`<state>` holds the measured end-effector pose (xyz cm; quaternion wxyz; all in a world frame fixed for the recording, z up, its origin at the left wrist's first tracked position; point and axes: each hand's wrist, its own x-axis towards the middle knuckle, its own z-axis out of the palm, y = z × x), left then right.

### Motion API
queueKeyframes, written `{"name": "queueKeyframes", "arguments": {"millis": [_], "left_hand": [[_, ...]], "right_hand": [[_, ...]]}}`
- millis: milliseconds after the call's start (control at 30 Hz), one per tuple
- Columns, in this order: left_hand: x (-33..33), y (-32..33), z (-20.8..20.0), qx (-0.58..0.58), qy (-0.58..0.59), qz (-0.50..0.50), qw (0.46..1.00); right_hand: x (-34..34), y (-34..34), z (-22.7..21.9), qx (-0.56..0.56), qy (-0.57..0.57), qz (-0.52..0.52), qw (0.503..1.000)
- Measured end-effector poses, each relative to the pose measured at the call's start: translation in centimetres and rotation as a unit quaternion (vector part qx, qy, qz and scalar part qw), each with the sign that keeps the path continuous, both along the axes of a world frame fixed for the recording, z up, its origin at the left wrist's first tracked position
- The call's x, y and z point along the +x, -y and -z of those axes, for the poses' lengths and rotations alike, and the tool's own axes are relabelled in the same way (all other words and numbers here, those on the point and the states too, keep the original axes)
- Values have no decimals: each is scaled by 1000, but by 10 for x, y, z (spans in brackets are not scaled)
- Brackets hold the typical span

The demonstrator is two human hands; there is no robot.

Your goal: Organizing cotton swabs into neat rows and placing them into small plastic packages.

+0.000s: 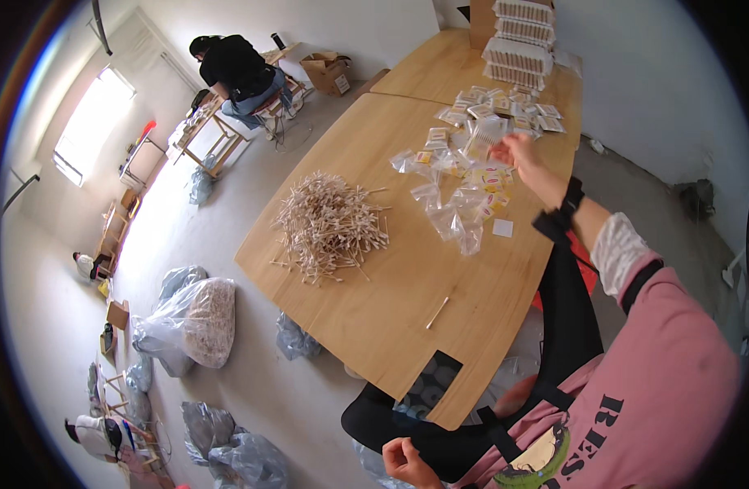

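Observation:
At the far right of the table my right hand, with a black strap round its wrist, is closed on the edge of a clear packet of cotton swabs. Small packets with yellow labels lie just beyond it. Nearer me are clear plastic bags, some over yellow-printed slips, and a white square card. My left hand is low by my lap, off the table, its fingers curled and nothing visible in them. A big heap of loose cotton swabs covers the table's left side.
One cotton swab lies alone near the table's close end, by a dark rectangular opening. Stacked packs stand at the far right beside a cardboard box. Filled plastic bags sit on the floor. Other people work further off.

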<state>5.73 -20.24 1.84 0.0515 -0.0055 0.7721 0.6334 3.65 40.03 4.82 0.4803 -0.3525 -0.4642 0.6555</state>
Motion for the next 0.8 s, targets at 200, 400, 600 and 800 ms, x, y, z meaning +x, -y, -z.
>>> {"name": "queueKeyframes", "arguments": {"millis": [200, 400, 600, 800], "left_hand": [[-5, 5, 23, 37, 62, -70, 995], [-8, -5, 15, 43, 72, -72, 994], [-15, -4, 22, 48, 89, -60, 993], [-19, -24, 24, 30, 81, -47, 995]], "right_hand": [[-92, 13, 38, 496, 353, -92, 788], [-162, 36, 39, 515, 526, -199, 646], [-151, 61, 29, 517, 550, -323, 571], [-63, 81, 8, 73, 37, -393, 916]]}}
